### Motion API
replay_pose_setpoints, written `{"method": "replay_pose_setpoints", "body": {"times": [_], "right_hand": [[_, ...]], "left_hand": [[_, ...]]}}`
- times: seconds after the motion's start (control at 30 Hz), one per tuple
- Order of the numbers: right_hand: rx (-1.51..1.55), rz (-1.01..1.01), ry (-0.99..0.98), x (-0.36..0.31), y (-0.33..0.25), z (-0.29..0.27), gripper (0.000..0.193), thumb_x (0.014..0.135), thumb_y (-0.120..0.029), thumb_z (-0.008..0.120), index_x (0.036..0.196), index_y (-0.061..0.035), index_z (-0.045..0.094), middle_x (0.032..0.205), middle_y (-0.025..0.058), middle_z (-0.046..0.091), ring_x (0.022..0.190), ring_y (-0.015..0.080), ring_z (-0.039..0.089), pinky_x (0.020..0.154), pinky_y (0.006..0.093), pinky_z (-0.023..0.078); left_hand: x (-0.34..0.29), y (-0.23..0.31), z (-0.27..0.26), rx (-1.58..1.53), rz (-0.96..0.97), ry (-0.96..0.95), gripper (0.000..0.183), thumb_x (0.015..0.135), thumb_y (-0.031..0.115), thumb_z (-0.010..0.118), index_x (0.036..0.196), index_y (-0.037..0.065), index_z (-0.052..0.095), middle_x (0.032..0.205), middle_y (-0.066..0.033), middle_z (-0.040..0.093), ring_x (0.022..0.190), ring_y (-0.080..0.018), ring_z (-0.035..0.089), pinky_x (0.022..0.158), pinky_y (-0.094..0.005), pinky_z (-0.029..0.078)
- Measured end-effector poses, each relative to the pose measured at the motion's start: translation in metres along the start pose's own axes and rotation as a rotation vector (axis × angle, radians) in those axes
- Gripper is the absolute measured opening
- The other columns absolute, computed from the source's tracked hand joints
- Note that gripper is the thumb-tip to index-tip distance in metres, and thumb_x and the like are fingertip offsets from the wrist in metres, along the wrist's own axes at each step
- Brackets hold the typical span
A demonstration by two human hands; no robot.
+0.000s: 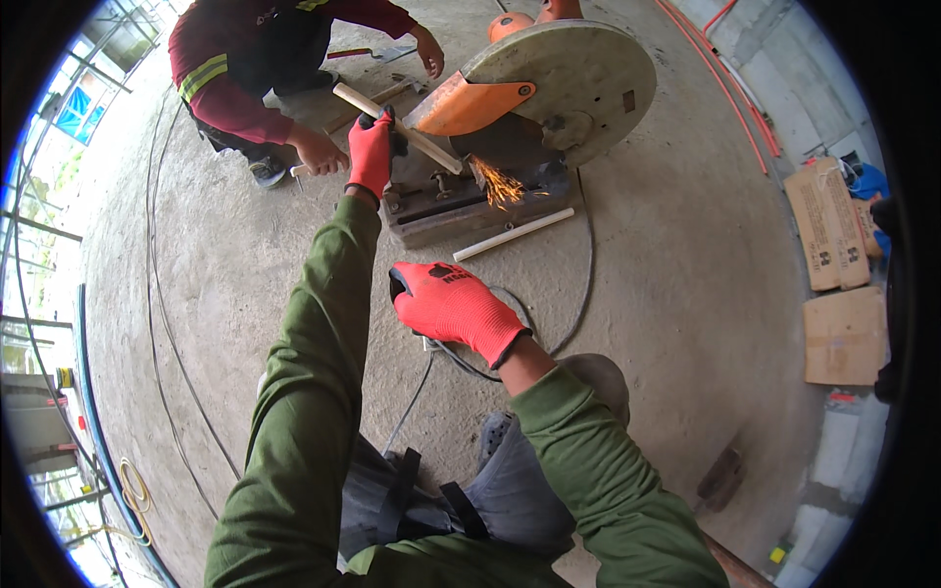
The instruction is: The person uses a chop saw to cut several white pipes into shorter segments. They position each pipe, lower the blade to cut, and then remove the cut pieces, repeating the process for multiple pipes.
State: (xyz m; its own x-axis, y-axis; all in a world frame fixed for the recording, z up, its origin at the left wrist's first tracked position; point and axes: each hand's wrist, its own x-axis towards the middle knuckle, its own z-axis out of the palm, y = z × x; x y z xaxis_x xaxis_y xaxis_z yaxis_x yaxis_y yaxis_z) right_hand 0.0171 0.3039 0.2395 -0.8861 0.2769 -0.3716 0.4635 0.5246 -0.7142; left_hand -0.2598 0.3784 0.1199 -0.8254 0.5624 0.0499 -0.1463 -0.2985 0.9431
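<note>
My left hand [371, 155], in a red glove with a black palm, is closed around a pale, straight rod [428, 149]. The rod slants down to the right toward the orange and grey cut-off saw [490, 95]. Orange sparks [501, 184] spray over the saw's dark metal base [431, 227]. Nearer to me, my right hand [456, 306], gloved the same way, is curled closed in front of the base, and its fingers hide whatever they may hold. A second pale rod [514, 234] lies on the floor between that hand and the base.
At the far left a co-worker in a maroon sleeve [240, 110] crouches, one hand [319, 152] close to the saw. A dark cable [588, 284] loops over the concrete floor [686, 294]. Cardboard boxes [843, 335] stand along the right wall. A trowel [392, 54] lies behind the saw.
</note>
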Motion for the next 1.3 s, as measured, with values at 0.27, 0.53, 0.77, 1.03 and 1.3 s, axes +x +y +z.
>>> {"method": "replay_pose_setpoints", "body": {"times": [0.27, 0.53, 0.77, 1.03, 1.3], "right_hand": [[-0.003, -0.02, -0.002, -0.001, -0.002, -0.001, 0.027, 0.089, -0.02, 0.049, 0.107, -0.0028, 0.059, 0.097, 0.0237, 0.07, 0.098, 0.0436, 0.066, 0.087, 0.0494, 0.051], [-0.007, 0.002, -0.029, -0.005, -0.006, -0.008, 0.03, 0.092, -0.022, 0.05, 0.112, -0.0019, 0.062, 0.106, 0.0256, 0.07, 0.105, 0.0429, 0.066, 0.094, 0.0491, 0.051], [-0.004, 0.013, -0.04, -0.006, -0.007, -0.011, 0.032, 0.093, -0.022, 0.051, 0.114, -0.0018, 0.064, 0.113, 0.0272, 0.069, 0.111, 0.0439, 0.065, 0.098, 0.0496, 0.05], [-0.002, -0.039, 0.022, 0.0, 0.006, -0.003, 0.027, 0.091, -0.021, 0.049, 0.107, -0.0025, 0.06, 0.091, 0.0226, 0.071, 0.093, 0.0426, 0.068, 0.086, 0.0497, 0.051], [0.004, -0.054, 0.026, -0.002, 0.001, -0.007, 0.027, 0.091, -0.021, 0.049, 0.107, -0.0026, 0.059, 0.093, 0.0246, 0.07, 0.095, 0.0452, 0.066, 0.086, 0.0507, 0.05]], "left_hand": [[0.026, 0.001, 0.0, 0.034, -0.061, -0.074, 0.025, 0.099, 0.026, 0.07, 0.091, 0.004, 0.062, 0.068, -0.0049, 0.058, 0.049, -0.0163, 0.054, 0.045, -0.0327, 0.044], [0.05, -0.013, 0.008, 0.064, -0.139, -0.052, 0.026, 0.097, 0.029, 0.071, 0.093, 0.004, 0.067, 0.069, -0.0038, 0.06, 0.05, -0.0155, 0.054, 0.045, -0.0319, 0.043], [0.063, -0.021, 0.009, 0.058, -0.184, -0.049, 0.026, 0.095, 0.029, 0.071, 0.09, 0.004, 0.069, 0.071, -0.0045, 0.062, 0.05, -0.0154, 0.054, 0.045, -0.0317, 0.04], [0.062, -0.025, 0.009, 0.146, -0.227, -0.035, 0.033, 0.095, 0.032, 0.067, 0.083, 0.001, 0.071, 0.065, -0.0068, 0.062, 0.046, -0.0177, 0.053, 0.046, -0.0339, 0.039], [0.065, -0.039, -0.005, 0.085, -0.343, -0.021, 0.032, 0.092, 0.031, 0.067, 0.085, 0.0, 0.07, 0.065, -0.009, 0.061, 0.046, -0.0204, 0.055, 0.044, -0.0351, 0.039]]}}
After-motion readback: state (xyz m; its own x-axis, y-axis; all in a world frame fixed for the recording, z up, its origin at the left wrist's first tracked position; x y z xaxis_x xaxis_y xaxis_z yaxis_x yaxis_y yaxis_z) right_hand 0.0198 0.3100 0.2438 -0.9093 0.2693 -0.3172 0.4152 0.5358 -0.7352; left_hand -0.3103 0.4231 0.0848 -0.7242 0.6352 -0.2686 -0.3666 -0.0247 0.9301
